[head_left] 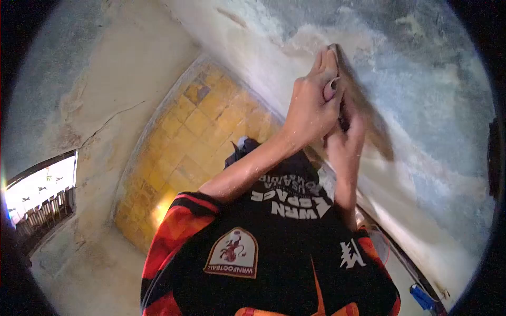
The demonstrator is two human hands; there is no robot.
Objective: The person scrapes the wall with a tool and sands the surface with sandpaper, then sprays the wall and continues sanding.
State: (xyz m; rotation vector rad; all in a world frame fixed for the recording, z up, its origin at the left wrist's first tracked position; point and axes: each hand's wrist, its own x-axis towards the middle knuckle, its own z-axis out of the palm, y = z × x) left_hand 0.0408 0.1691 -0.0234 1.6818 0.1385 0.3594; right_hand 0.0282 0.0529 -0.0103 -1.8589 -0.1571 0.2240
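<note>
My left hand [315, 102] is closed, with its fingers at the upper end of a flat, long, dark hand tool [339, 54] held against the wall [427, 89]. Just below it, my right hand [352, 129] is wrapped around a dark part of the same tool, close to the wall. Both hands overlap in this view and hide most of the tool, so I cannot tell its exact kind. A brownish dark band, partly shadow, runs down the wall beside them. Blue-grey patches and pale bare plaster mark the wall surface around the hands.
Yellow floor tiles [179, 124] lie below, with a bright light spot. To the left is a cracked, stained wall [113, 89] with a barred window opening [42, 195]. A blue object [421, 297] is at the lower right, near a dark strip along the wall.
</note>
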